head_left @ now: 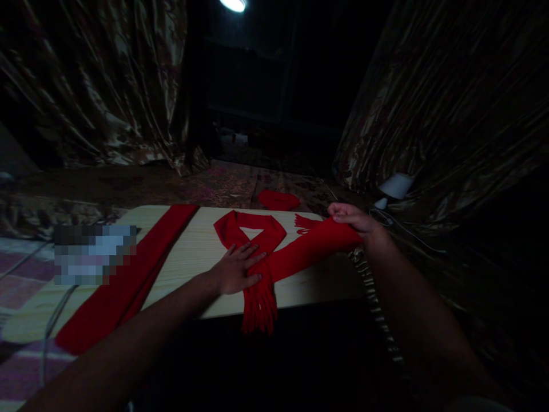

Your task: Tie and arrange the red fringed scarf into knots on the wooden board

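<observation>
The left hand (240, 268) lies palm down with its fingers spread, pressing on the red scarf (309, 246) without gripping it. Take that hand as the middle of a clock face. At two o'clock, the right hand (349, 218) is curled closed, pinching the scarf's raised far part between thumb and fingers. The scarf lies across the pale wooden table (193, 246): its loop sits at one o'clock, one fringe (261, 309) hangs over the near edge at five, and another fringe (303, 223) shows at two, beside the right hand.

It looks light, soft and limp, hard to break but quick to crease or slide on smooth wood. The flat, doubled fabric should give the surest hold; the loose tassels would probably tangle.

Further out, a folded red cloth (132, 274) lies at nine o'clock, and a small lamp (397, 186) stands at two.
</observation>
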`<state>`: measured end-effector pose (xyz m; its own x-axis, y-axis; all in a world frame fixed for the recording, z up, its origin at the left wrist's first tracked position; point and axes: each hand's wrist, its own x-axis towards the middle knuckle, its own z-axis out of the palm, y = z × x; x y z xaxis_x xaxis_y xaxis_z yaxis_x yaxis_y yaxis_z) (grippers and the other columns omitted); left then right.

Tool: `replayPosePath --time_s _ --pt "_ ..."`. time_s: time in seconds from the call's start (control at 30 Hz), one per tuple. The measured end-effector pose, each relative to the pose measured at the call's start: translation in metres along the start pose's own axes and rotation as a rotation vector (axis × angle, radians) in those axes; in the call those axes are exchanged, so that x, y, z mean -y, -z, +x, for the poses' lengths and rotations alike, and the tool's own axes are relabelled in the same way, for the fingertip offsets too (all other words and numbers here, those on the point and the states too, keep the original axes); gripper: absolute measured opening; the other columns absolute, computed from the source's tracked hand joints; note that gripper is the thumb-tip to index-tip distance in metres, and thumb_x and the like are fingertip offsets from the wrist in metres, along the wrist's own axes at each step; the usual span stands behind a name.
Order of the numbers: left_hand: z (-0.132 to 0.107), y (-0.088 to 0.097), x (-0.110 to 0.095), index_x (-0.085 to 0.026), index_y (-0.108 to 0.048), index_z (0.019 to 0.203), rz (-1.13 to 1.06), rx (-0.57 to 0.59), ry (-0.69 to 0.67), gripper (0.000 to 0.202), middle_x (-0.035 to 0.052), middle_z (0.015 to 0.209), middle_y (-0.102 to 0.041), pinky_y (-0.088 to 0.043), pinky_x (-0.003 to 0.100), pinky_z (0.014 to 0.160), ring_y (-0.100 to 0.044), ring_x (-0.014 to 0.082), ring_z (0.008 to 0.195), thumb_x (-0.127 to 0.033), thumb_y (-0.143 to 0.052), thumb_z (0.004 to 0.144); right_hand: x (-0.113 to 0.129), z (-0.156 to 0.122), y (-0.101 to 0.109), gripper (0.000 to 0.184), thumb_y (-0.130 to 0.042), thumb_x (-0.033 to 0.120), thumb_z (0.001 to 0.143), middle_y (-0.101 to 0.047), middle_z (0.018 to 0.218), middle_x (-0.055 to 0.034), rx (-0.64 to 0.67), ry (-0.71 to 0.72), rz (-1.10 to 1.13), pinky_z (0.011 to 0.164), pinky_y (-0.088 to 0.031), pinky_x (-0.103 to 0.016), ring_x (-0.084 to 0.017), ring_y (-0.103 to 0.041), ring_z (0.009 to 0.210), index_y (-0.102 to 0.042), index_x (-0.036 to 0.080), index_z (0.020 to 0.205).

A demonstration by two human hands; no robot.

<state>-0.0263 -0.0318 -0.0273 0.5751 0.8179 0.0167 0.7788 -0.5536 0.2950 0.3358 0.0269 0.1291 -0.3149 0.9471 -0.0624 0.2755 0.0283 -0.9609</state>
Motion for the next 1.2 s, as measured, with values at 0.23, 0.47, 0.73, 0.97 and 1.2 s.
replayPosePath --time_s 0.23,0.47,0.73,0.97,1.2 --pt "-0.010 0.004 -0.004 -0.018 -0.060 0.133 -0.162 -0.321 0.048 0.057 0.0157 0.135 -0.062 -0.038 0.049 0.110 -0.056 0.0296 0.125 -0.056 -0.045 0.093 0.033 0.063 -0.100 0.016 -0.067 0.016 0.070 -0.069 0.083 -0.0018 0.054 0.261 0.069 0.072 -0.048 -0.025 -0.014 -0.061 0.073 -0.064 0.016 0.086" --pt "-0.032 0.033 -0.006 -0.019 -0.068 0.092 0.067 -0.712 -0.269 0.020 0.0118 0.098 -0.070 -0.049 0.044 0.086 -0.061 0.0260 0.095 -0.031 -0.053 0.090 0.021 0.133 -0.206 0.039 -0.064 -0.001 0.072 -0.072 0.107 -0.0034 0.418 0.178 -0.082 0.085 -0.050 -0.024 -0.013 -0.064 0.090 -0.072 0.017 0.106" --pt "-0.019 0.013 0.023 -0.015 -0.065 0.128 0.173 -0.482 -0.124 0.040 0.0169 0.134 -0.061 -0.041 0.050 0.107 -0.055 0.0298 0.123 -0.033 -0.049 0.096 -0.026 0.144 -0.211 0.042 -0.070 0.013 0.081 -0.073 0.101 -0.0061 0.195 0.045 -0.510 0.081 -0.052 -0.025 -0.016 -0.066 0.087 -0.063 0.014 0.123" --pt "-0.024 0.014 0.012 -0.023 -0.073 0.114 0.245 -0.440 -0.134 0.030 0.0123 0.122 -0.064 -0.044 0.046 0.087 -0.053 0.0294 0.109 -0.031 -0.050 0.096 -0.046 0.106 -0.117 0.053 -0.087 0.028 0.056 -0.071 0.104 -0.0023 0.421 -0.016 -1.079 0.072 -0.046 -0.023 -0.019 -0.065 0.088 -0.068 0.022 0.105" --pt "-0.018 0.018 0.010 -0.021 -0.074 0.104 0.262 -0.364 -0.139 0.027 0.0115 0.106 -0.062 -0.043 0.039 0.078 -0.052 0.0243 0.094 -0.030 -0.050 0.096 -0.084 0.066 -0.044 0.024 -0.074 0.018 0.065 -0.068 0.100 -0.0069 0.212 0.037 -1.257 0.070 -0.042 -0.024 -0.019 -0.060 0.086 -0.066 0.017 0.088"
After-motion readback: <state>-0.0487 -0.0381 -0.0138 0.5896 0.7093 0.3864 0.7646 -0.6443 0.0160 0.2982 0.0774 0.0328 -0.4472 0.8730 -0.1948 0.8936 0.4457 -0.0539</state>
